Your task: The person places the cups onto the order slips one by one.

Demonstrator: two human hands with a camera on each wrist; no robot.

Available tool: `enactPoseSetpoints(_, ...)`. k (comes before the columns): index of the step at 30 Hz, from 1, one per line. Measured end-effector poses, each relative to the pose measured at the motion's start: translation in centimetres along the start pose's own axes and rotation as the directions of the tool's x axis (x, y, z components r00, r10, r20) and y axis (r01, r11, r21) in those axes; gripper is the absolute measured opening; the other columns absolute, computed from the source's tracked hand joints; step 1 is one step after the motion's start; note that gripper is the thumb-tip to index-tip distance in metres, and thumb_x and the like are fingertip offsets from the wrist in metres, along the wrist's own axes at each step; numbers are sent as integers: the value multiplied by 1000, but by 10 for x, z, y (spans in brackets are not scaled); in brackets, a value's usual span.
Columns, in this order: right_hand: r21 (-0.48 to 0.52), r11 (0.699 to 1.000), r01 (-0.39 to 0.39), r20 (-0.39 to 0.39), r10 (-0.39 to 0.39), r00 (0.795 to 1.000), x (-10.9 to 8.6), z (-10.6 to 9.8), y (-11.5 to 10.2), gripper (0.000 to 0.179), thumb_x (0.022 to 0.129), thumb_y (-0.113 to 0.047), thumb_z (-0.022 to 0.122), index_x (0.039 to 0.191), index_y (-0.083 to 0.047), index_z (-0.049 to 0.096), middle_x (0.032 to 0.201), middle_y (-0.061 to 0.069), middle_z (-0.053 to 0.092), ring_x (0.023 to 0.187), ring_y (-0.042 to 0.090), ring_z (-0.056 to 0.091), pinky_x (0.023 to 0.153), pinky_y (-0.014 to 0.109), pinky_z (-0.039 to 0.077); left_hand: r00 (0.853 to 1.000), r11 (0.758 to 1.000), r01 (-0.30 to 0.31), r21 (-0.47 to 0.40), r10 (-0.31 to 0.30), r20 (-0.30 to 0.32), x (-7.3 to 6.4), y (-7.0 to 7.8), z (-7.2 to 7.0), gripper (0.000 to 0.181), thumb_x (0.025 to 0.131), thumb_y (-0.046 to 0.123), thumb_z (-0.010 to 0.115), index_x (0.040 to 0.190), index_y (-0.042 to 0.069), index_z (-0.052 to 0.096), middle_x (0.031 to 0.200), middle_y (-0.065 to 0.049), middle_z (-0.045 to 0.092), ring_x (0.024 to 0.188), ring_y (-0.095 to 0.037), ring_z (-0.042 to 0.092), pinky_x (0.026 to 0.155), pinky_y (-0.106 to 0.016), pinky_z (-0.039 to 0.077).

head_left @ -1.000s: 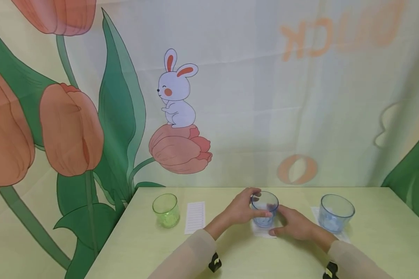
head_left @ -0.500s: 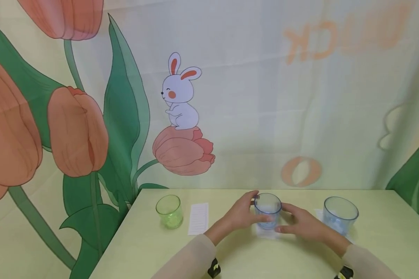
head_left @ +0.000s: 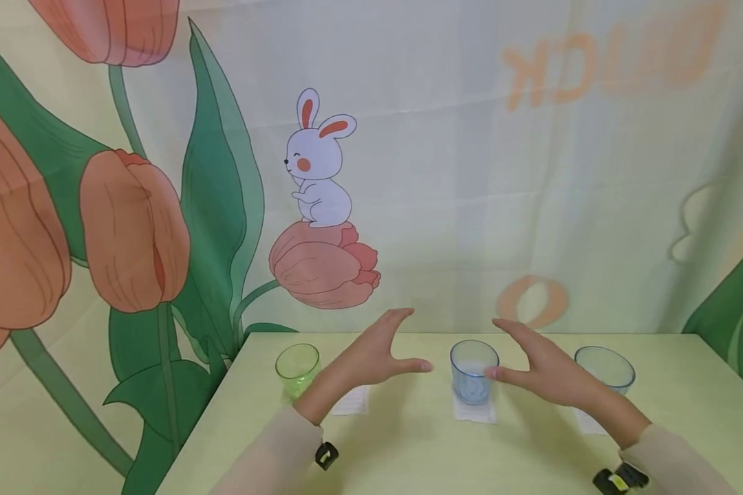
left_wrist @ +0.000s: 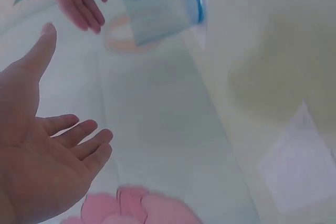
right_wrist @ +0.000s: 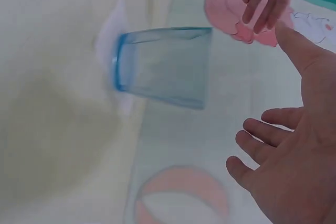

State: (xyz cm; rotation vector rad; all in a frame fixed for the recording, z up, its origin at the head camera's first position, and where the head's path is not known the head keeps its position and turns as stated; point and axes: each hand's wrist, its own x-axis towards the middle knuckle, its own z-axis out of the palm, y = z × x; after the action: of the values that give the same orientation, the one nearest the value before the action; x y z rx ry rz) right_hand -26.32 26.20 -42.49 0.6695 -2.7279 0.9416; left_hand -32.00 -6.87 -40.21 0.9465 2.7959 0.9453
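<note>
A clear blue-tinted drinking glass stands upright on a small white paper sheet at the middle of the table. To its left, my left hand is raised, fingers spread and holding nothing. On the other side my right hand hovers empty, its thumb tip overlapping the glass's right edge in the head view. Both wrist views show the glass, turned sideways in the picture, with a gap between it and each palm: the glass in the left one, the glass in the right one.
A green glass stands at the left, partly behind my left forearm, beside a lined paper sheet. At the right, a wider blue-tinted glass is half hidden by my right arm, near another paper. A printed curtain hangs behind the table.
Both hands were around the middle glass earlier; they have let go and moved apart and up, the left one leftward, the right one slightly rightward. The glass stays on its paper.
</note>
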Motion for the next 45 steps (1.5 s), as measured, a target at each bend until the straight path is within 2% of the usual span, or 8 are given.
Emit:
enactPoseSetpoints(4, 14, 1000, 15, 5, -15, 1000, 12, 4, -14, 96, 95, -54, 77, 163, -1, 35, 164, 20, 42, 150, 45, 39, 117, 67, 35, 997, 999, 33, 32, -30, -70, -11, -17, -25, 111, 82, 69, 82, 167, 19, 31, 170, -3, 35, 155, -28, 36, 121, -53, 38)
enactPoseSetpoints(10, 40, 998, 42, 28, -43, 999, 26, 25, -29, 98, 94, -59, 75, 164, -4, 36, 166, 17, 40, 153, 42, 36, 120, 64, 34, 984, 997, 75, -5, -75, -163, -26, -48, -52, 109, 81, 67, 84, 168, 30, 29, 170, 3, 34, 154, -26, 37, 121, -58, 37)
enactPoseSetpoints(17, 64, 996, 64, 74, -69, 995, 41, 48, -51, 97, 94, -61, 74, 164, -5, 38, 166, 13, 41, 154, 39, 36, 121, 61, 33, 976, 992, 125, 34, -116, -186, -41, -73, -69, 105, 83, 66, 83, 167, 26, 34, 167, -7, 40, 154, -35, 36, 118, -64, 37)
enactPoseSetpoints(22, 82, 993, 82, 100, -91, 991, 51, 67, -65, 94, 95, -62, 73, 164, -8, 39, 166, 11, 42, 154, 38, 37, 122, 60, 33, 975, 986, 157, 54, -146, -168, -50, -92, -76, 105, 83, 64, 84, 167, 27, 34, 169, -7, 36, 156, -35, 33, 118, -66, 36)
enactPoseSetpoints(29, 103, 987, 125, 150, -140, 979, 68, 98, -78, 90, 96, -56, 75, 162, -5, 41, 165, 10, 43, 154, 34, 38, 123, 55, 33, 962, 961, 260, 96, -249, -109, -76, -109, -86, 113, 81, 69, 83, 164, 9, 37, 168, -17, 36, 152, -43, 37, 116, -67, 38)
enactPoseSetpoints(34, 105, 987, 124, 172, -140, 975, 81, 125, -76, 87, 96, -53, 75, 161, -4, 43, 164, 12, 45, 152, 33, 40, 123, 52, 35, 967, 962, 249, 111, -241, -85, -87, -120, -92, 108, 83, 61, 85, 160, 1, 41, 161, -23, 44, 147, -46, 43, 114, -67, 40)
enactPoseSetpoints(39, 92, 989, 114, 186, -129, 974, 92, 152, -70, 83, 97, -47, 77, 159, -1, 45, 162, 15, 46, 151, 35, 41, 123, 52, 35, 970, 967, 237, 97, -231, -73, -97, -136, -86, 105, 84, 58, 86, 158, -1, 43, 158, -24, 48, 144, -46, 46, 113, -65, 42)
enactPoseSetpoints(45, 38, 995, 93, 215, -99, 972, 100, 175, -59, 80, 95, -40, 80, 156, 1, 48, 160, 16, 50, 150, 36, 43, 123, 52, 35, 974, 977, 211, -19, -211, -84, -106, -150, -78, 97, 87, 50, 87, 158, 1, 43, 158, -22, 48, 144, -46, 47, 115, -62, 41)
